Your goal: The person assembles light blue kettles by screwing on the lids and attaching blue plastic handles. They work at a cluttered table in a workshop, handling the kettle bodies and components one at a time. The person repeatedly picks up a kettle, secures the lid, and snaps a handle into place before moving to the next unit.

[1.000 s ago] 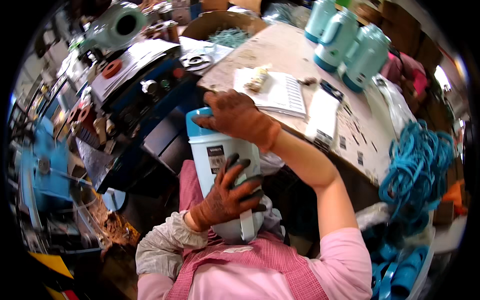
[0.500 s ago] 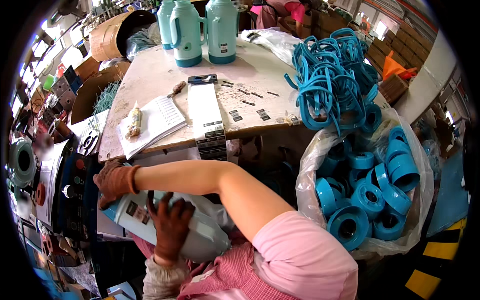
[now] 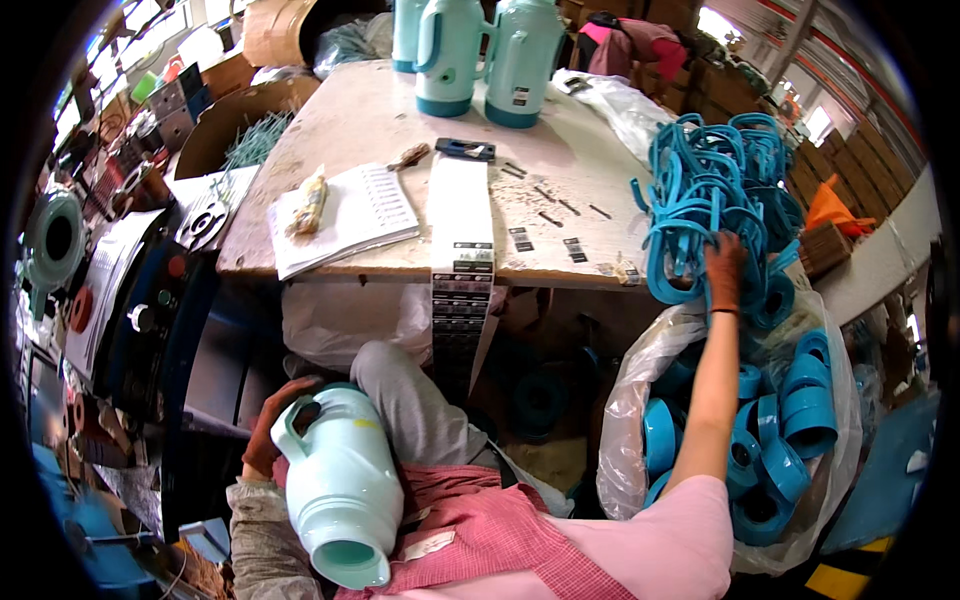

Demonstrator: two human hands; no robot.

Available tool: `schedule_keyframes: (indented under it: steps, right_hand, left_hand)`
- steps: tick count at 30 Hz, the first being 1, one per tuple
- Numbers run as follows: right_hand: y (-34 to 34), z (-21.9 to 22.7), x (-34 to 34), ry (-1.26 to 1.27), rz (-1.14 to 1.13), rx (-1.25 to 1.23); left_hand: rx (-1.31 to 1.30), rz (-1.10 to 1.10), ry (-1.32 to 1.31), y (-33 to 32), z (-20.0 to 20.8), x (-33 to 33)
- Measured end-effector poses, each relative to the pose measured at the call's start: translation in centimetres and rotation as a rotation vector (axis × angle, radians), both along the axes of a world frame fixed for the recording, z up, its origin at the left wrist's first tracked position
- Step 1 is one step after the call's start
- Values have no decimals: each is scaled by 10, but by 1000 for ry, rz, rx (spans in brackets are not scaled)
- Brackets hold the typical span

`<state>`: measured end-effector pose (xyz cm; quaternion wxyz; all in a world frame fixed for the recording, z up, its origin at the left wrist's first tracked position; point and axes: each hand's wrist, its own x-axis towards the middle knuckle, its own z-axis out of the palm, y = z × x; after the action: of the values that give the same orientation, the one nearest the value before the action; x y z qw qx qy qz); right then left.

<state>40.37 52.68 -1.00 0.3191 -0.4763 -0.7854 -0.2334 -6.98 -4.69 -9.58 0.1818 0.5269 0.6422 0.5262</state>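
A pale mint thermos jug (image 3: 345, 480) lies tilted across my lap, its open mouth toward me and its side handle to the left. My left hand (image 3: 275, 425), in a brown glove, is closed on the jug beside the handle and base; some of its fingers are hidden behind it. My right hand (image 3: 726, 272), gloved too, is stretched out to the right, its fingers curled among a tangled heap of blue plastic handles (image 3: 690, 165) on the table corner. It appears to grip one of the loops.
Below the heap stands a clear plastic bag (image 3: 625, 450) of blue ring-shaped parts (image 3: 808, 400). On the table (image 3: 340, 110) are several mint jugs (image 3: 520, 60), papers (image 3: 375, 205) and a hanging label strip (image 3: 462, 290). A control box (image 3: 150, 330) stands left. Another person (image 3: 630, 45) bends over behind.
My right hand has left the jug's base and swung right to the blue handles. The jug has turned, its handle and open mouth now showing. My left hand has shifted toward its base.
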Motion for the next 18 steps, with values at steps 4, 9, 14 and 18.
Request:
schedule_keyframes:
  steps: [4,9,14,18]
  right_hand:
    - [-27,52,-42,220,203,101]
    - [-136,75,-176,643,884,-431]
    - [-256,40,-278,792,1534,-1658]
    - [-343,6,-297,1134,1742,-1494]
  left_hand:
    - [-855,125,716,6,40,-52]
    - [-43,146,913,43,118,-28]
    - [396,8,487,80,156,32]
    - [170,180,-331,37,141,51]
